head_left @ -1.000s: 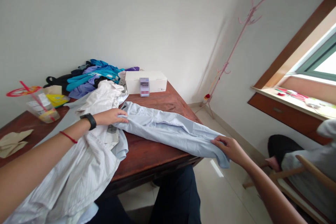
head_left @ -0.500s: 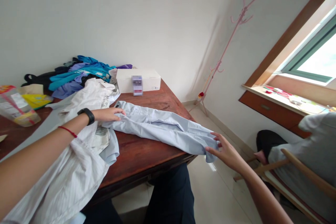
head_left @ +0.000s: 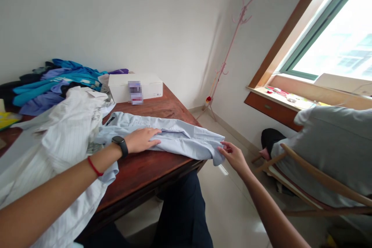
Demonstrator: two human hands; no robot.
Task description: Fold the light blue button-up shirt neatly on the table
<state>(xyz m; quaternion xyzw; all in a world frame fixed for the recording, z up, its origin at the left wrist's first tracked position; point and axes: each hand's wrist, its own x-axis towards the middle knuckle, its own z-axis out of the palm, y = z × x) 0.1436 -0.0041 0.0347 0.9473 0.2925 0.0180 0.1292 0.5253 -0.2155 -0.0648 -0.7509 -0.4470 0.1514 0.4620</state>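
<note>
A pale blue garment (head_left: 186, 133) stretches across the table corner, its long narrow part like a sleeve or trouser leg with creases along it. A small dark label shows at its left end. My left hand (head_left: 142, 139) rests flat on the cloth near its middle, fingers extended. At the far right end, past the table edge, my right hand (head_left: 231, 154) pinches the hem between thumb and fingers. A white striped garment (head_left: 69, 116) is heaped to the left, overlapping more pale blue cloth and hanging over the front edge.
Behind the garment stands a white box (head_left: 151, 85). A pile of blue, purple and black clothes (head_left: 55, 81) lies at the back left. Beyond the table are a pink coat stand (head_left: 232, 42), a wooden chair (head_left: 319, 170) draped with grey cloth, and a window ledge drawer (head_left: 270, 108).
My left hand has slid right along the pale blue garment from its left end towards the middle. My right hand keeps its place at the hem. The view has turned right.
</note>
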